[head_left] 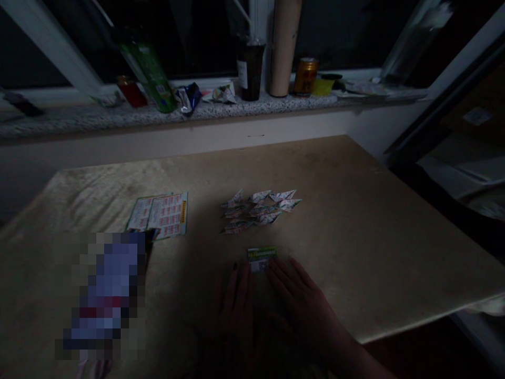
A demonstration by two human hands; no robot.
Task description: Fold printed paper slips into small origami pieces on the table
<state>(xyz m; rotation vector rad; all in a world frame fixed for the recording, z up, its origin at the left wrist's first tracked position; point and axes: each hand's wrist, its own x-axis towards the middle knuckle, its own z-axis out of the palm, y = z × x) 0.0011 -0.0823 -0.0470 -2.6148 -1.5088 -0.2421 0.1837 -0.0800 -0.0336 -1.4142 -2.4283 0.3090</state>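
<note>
A small folded printed paper (262, 253), green along its far edge, lies flat on the table in front of me. My left hand (233, 302) rests at its left side with the fingers stretched out and flat. From the right, my right hand (298, 292) lies flat, its fingertips touching the paper's right edge. Beyond them sits a loose group of several pointed folded paper pieces (262, 213). Printed sheets (168, 213) with rows of red text lie to the left. Dim light hides part of my left hand and thumb.
A blurred-out bluish object (108, 289) lies at the table's near left. Behind the table (335, 184), a speckled windowsill (213, 109) bears a green bottle (152, 76), a dark cup (250, 71), a cardboard tube (283, 47), a golden can (305, 76) and crumpled wrappers (187, 99).
</note>
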